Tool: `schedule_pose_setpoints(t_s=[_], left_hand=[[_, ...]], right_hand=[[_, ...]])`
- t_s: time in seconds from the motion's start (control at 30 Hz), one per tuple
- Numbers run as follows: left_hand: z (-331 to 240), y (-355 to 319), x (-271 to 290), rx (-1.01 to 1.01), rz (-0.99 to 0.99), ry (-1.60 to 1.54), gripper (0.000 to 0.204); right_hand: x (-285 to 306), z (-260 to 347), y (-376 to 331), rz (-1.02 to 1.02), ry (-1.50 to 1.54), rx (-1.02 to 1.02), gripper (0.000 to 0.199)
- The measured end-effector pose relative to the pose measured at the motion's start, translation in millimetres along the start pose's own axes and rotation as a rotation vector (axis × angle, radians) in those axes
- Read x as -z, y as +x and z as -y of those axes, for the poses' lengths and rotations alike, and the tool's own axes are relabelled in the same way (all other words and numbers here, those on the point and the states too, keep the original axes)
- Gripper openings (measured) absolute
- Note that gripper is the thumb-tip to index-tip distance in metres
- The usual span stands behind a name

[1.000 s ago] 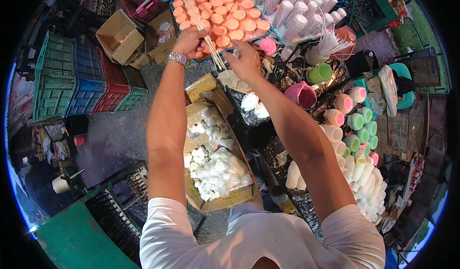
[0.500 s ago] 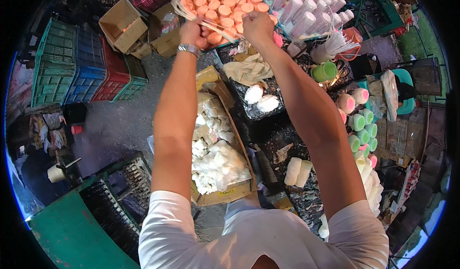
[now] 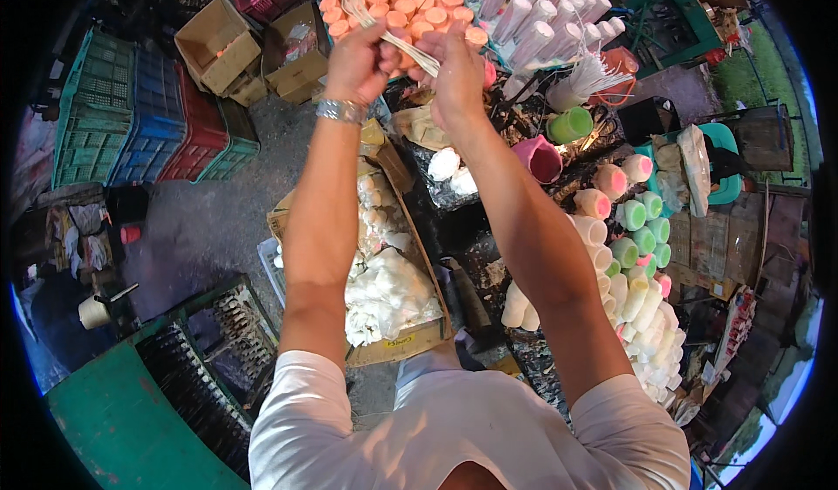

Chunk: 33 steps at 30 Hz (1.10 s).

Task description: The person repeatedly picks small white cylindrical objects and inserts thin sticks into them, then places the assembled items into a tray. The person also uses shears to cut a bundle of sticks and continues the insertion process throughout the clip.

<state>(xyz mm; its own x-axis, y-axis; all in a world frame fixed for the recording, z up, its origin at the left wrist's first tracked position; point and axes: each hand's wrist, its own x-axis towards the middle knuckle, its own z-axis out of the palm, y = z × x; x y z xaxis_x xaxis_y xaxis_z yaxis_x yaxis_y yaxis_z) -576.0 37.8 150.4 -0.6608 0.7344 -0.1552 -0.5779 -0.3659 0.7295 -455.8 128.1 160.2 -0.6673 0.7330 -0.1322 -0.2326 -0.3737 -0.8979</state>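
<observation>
A bundle of thin cream candle wicks [image 3: 408, 50] stretches between my hands over the near edge of a crowd of orange candles [image 3: 403, 6]. My left hand [image 3: 360, 64], with a metal watch on its wrist, is closed around the bundle's middle. My right hand [image 3: 458, 78] has its fingers and thumb at the bundle's lower right end, closed on the wicks; its palm side is partly hidden. Long wick ends curve up past my left hand. Pale pink-white candles [image 3: 532, 19] stand in rows to the right of the orange ones.
More wicks [image 3: 602, 80] stand in a holder beside a green cup [image 3: 569, 125] and a magenta pot [image 3: 538, 158]. Green, pink and white candles [image 3: 646, 233] pile up at right. Below my arms sits a carton of white wax [image 3: 388, 302]. Plastic crates [image 3: 96, 115] stand at left.
My right hand has come back from above the orange candles to the wicks' lower end. My left hand has shifted slightly right and nearer, turning the bundle steeper.
</observation>
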Motion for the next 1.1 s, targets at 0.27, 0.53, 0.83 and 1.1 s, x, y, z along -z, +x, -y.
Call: schedule_pose_setpoints(t_s=[0.27,0.53,0.83,1.1], left_hand=[[40,-53,-23,0.057,-0.044,0.058,0.012],[3,-126,-71,-1.04,0.161,1.735,0.043],[22,-168,-120,-0.496,1.12,1.712,0.024],[37,-228,-180,-0.437,0.909,1.708,0.016]], right_hand=[[26,7,-68,0.108,-0.438,0.109,0.024],[71,24,-151,-0.007,-0.667,0.38,0.023],[142,59,-227,-0.111,-0.221,0.013,0.027],[166,112,-254,-0.085,-0.065,0.313,0.031]])
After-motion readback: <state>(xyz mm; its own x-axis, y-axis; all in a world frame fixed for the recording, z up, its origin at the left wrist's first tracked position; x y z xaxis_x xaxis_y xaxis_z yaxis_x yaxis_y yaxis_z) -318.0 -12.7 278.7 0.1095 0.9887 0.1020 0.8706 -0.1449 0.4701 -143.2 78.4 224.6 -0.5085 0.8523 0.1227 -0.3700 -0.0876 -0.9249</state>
